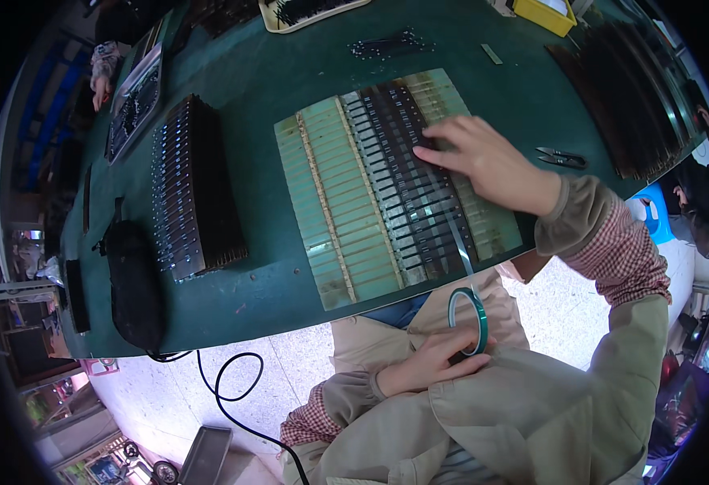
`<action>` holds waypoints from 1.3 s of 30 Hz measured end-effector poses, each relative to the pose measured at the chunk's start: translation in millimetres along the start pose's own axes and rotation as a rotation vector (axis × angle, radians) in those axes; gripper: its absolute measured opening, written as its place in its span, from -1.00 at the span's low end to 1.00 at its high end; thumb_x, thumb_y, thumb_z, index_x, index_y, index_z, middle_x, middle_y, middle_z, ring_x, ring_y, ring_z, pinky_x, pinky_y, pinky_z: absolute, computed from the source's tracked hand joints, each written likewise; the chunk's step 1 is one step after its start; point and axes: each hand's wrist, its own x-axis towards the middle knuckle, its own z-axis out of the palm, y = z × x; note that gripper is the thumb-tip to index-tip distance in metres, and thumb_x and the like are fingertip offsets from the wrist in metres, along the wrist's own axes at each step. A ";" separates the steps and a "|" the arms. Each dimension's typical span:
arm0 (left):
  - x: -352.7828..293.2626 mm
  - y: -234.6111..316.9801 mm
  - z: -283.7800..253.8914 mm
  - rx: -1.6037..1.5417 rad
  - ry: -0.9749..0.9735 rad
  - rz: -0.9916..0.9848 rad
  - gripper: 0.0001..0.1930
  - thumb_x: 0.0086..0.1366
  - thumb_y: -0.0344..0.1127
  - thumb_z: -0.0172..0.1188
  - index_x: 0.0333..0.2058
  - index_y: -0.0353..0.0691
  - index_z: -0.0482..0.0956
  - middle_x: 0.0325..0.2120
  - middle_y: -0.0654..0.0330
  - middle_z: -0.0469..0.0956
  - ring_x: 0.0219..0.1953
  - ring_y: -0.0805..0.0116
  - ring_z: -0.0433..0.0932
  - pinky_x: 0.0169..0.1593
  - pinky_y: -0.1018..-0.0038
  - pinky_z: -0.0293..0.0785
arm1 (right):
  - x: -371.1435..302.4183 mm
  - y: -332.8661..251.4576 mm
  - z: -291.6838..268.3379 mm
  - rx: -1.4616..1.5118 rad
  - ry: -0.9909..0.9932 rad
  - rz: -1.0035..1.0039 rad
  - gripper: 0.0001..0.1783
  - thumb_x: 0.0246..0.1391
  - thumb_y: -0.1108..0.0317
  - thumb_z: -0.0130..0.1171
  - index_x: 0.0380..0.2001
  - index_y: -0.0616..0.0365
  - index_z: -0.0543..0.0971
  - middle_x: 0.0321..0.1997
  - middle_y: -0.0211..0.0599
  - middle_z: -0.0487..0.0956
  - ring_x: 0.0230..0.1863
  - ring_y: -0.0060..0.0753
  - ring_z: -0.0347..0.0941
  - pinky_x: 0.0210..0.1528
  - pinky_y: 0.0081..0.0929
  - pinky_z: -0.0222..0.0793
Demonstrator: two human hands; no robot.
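**Tape drawn across the strips**

My left hand (427,364) covers part of the green tape roll (468,321), and the tape strip (461,246) running up from it is thin and hard to follow. The pale green board (322,202) lies near the table (273,73) edge, bare green surface all around it. My left fingers are curled shut around the roll in my lap. My right hand (488,162) lies flat, fingers spread, pressing on the dark strips (407,182). Small snips (563,157) lie right of it.

Glossy translucent plastic tape roll (468,322); matt green table mat (273,77); metal snips (562,157).
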 end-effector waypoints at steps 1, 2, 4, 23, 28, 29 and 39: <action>-2.5 0.4 0.2 0.010 -0.014 -0.025 -0.73 0.20 -0.33 0.19 -0.16 -0.31 0.48 -0.44 0.19 0.46 -0.41 0.41 0.46 -0.32 0.54 0.37 | 0.0 -2.4 0.8 0.003 -0.002 0.002 -0.42 -0.28 0.61 0.05 -0.02 0.29 0.42 0.00 -0.13 0.38 0.05 -0.13 0.25 0.11 -0.30 0.18; -4.4 0.6 0.8 0.019 -0.028 -0.051 -0.73 0.20 -0.33 0.19 -0.15 -0.31 0.49 -0.40 0.19 0.49 -0.38 0.41 0.49 -0.30 0.54 0.39 | 1.1 -6.0 2.0 0.008 0.001 -0.012 -0.41 -0.29 0.62 0.05 -0.02 0.28 0.42 0.00 -0.13 0.38 0.05 -0.13 0.25 0.11 -0.29 0.18; -6.9 0.6 2.4 0.008 -0.019 -0.056 -0.73 0.20 -0.32 0.19 -0.15 -0.30 0.49 -0.40 0.19 0.49 -0.38 0.41 0.49 -0.30 0.54 0.39 | 1.6 -13.7 4.2 0.018 0.007 -0.042 -0.41 -0.29 0.62 0.04 -0.01 0.28 0.42 -0.01 -0.14 0.38 0.05 -0.12 0.25 0.11 -0.28 0.17; -4.1 2.1 5.3 -0.005 0.038 -0.047 -0.74 0.18 -0.32 0.20 -0.19 -0.32 0.48 -0.52 0.17 0.40 -0.48 0.36 0.40 -0.35 0.50 0.36 | -15.9 -28.1 4.0 0.074 0.014 0.018 -0.40 -0.27 0.64 0.02 0.01 0.26 0.40 0.04 -0.14 0.37 0.05 -0.13 0.27 0.06 -0.29 0.20; -3.1 0.8 4.2 0.001 0.038 -0.029 -0.74 0.18 -0.32 0.20 -0.19 -0.32 0.48 -0.53 0.17 0.39 -0.49 0.36 0.40 -0.36 0.51 0.35 | -21.1 -33.6 7.2 0.043 0.044 0.040 -0.44 -0.27 0.66 0.05 -0.04 0.19 0.47 -0.01 -0.16 0.39 0.01 -0.15 0.28 0.01 -0.33 0.23; -2.6 0.9 4.1 0.001 0.038 -0.027 -0.74 0.18 -0.32 0.20 -0.19 -0.32 0.48 -0.53 0.17 0.39 -0.49 0.36 0.39 -0.36 0.51 0.35 | -19.6 -30.0 5.2 0.040 0.046 0.040 -0.44 -0.27 0.66 0.05 -0.04 0.19 0.47 -0.01 -0.16 0.39 0.01 -0.15 0.28 0.01 -0.33 0.23; -3.5 1.9 4.8 -0.028 0.029 -0.056 -0.76 0.19 -0.33 0.19 -0.20 -0.32 0.47 -0.52 0.16 0.40 -0.49 0.36 0.39 -0.36 0.51 0.35 | -9.8 -22.1 0.7 0.368 0.099 0.217 -0.88 -0.17 0.51 0.19 -0.47 0.20 0.47 -0.29 -0.31 0.39 -0.16 -0.25 0.27 -0.10 -0.39 0.20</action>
